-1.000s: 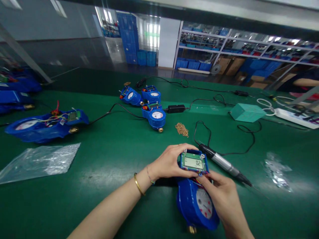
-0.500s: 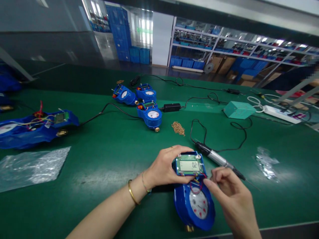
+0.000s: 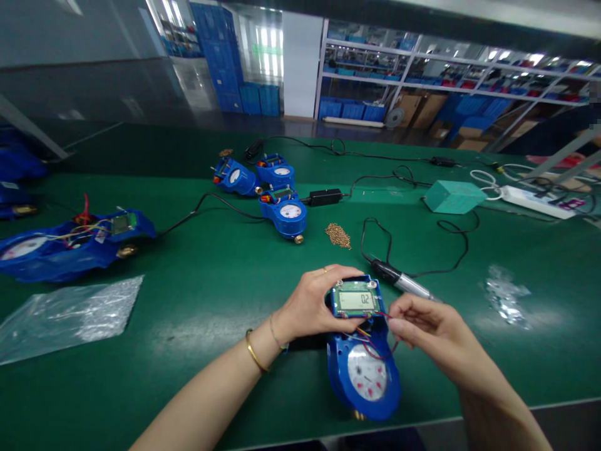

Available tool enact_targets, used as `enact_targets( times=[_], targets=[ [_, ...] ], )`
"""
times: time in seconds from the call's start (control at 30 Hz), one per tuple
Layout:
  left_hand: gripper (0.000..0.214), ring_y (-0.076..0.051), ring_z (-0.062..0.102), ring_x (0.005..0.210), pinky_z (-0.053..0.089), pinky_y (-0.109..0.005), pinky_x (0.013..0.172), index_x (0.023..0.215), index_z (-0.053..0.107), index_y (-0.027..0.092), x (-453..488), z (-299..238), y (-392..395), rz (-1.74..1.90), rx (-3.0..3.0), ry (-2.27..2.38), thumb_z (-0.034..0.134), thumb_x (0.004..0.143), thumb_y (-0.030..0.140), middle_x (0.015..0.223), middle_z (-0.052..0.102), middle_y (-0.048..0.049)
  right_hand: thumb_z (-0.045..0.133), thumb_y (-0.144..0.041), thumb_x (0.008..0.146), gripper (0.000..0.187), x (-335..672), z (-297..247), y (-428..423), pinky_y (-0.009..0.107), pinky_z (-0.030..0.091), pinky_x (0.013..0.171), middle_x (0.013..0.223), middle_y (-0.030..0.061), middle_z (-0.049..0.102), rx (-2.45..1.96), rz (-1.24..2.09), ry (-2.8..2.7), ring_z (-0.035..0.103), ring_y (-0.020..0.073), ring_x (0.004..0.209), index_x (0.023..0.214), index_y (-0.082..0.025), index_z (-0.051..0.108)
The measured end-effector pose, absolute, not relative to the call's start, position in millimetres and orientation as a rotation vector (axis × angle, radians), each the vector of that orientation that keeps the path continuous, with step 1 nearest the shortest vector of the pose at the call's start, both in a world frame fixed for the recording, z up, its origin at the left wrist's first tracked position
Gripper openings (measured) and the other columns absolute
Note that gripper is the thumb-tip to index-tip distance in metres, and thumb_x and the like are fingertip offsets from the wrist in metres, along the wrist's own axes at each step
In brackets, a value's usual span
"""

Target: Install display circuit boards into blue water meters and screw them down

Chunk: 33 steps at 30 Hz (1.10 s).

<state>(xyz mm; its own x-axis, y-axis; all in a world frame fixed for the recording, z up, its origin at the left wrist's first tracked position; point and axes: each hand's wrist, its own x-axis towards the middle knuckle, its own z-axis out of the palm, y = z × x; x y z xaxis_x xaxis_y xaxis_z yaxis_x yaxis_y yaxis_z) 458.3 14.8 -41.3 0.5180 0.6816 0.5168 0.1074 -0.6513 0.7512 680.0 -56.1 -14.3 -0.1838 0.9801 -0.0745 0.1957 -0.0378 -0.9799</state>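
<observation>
A blue water meter with a round dial lies before me at the table's near edge. My left hand is closed around its upper housing, where a green circuit board with a lit display reads 0.2. Just right of the housing, my right hand pinches a thin red wire between thumb and forefinger. More red and yellow wires loop between the board and the dial. Behind the right hand rests an electric screwdriver, its tip hidden by the hand.
Beyond my hands stand several blue meters and a pile of small brass screws. More meters and a plastic bag lie left. A teal box, a power strip, cables and a small clear bag are on the right.
My right hand has moved up from beside the dial to the housing's lower right corner, drawing the red wire out to the right. My left hand keeps its grip.
</observation>
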Motion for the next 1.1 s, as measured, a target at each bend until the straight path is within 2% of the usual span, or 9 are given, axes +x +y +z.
enact_targets(
  times=[0.17,0.47,0.77,0.9,1.03,1.1],
  targets=[
    [0.055,-0.021,0.069,0.102,0.054,-0.033,0.091,0.118,0.061,0.018,458,-42,16,1.086,2.114,0.610,0.081,0.068,0.030,0.113,0.072,-0.0080,0.072,-0.039,0.085,0.022,688,3,-47,0.017,0.048,0.061,0.073,0.0020,0.065,-1.325,1.345,-1.550,0.058,0.0109,0.067,0.079,-0.018,0.071],
    [0.056,-0.020,0.069,0.102,0.053,-0.031,0.091,0.118,0.061,0.017,457,-41,17,1.081,2.119,0.574,0.082,0.068,0.031,0.113,0.072,-0.0078,0.073,-0.038,0.084,0.022,692,-8,-38,0.019,0.046,0.060,0.072,0.0000,0.062,-1.283,1.379,-1.521,0.055,0.0108,0.066,0.078,-0.018,0.068],
    [0.056,-0.023,0.068,0.106,0.053,-0.034,0.095,0.119,0.062,0.019,458,-41,15,1.080,2.082,0.603,0.082,0.069,0.033,0.116,0.072,-0.0083,0.075,-0.047,0.080,0.033,696,-18,-32,0.022,0.040,0.050,0.061,-0.0003,0.057,-1.278,1.458,-1.507,0.049,0.0106,0.055,0.073,-0.015,0.068],
    [0.057,-0.022,0.070,0.103,0.053,-0.034,0.094,0.119,0.063,0.018,459,-44,14,1.083,2.026,0.637,0.083,0.068,0.033,0.115,0.073,-0.0084,0.074,-0.045,0.081,0.030,690,-17,-30,0.022,0.042,0.047,0.059,0.0001,0.058,-1.259,1.341,-1.597,0.049,0.0104,0.050,0.073,-0.016,0.070],
    [0.057,-0.022,0.070,0.099,0.054,-0.033,0.092,0.116,0.064,0.017,461,-45,14,1.083,1.941,0.680,0.085,0.064,0.030,0.112,0.073,-0.0077,0.073,-0.042,0.081,0.026,686,-14,-31,0.025,0.049,0.054,0.074,0.0063,0.064,-1.252,1.052,-1.722,0.058,0.0161,0.066,0.072,-0.018,0.075],
    [0.056,-0.021,0.071,0.097,0.054,-0.032,0.091,0.115,0.064,0.016,462,-45,14,1.088,1.902,0.679,0.085,0.064,0.028,0.110,0.073,-0.0073,0.074,-0.043,0.079,0.027,685,-13,-32,0.025,0.048,0.054,0.071,0.0063,0.065,-1.314,1.016,-1.716,0.059,0.0162,0.065,0.071,-0.018,0.076]
  ],
)
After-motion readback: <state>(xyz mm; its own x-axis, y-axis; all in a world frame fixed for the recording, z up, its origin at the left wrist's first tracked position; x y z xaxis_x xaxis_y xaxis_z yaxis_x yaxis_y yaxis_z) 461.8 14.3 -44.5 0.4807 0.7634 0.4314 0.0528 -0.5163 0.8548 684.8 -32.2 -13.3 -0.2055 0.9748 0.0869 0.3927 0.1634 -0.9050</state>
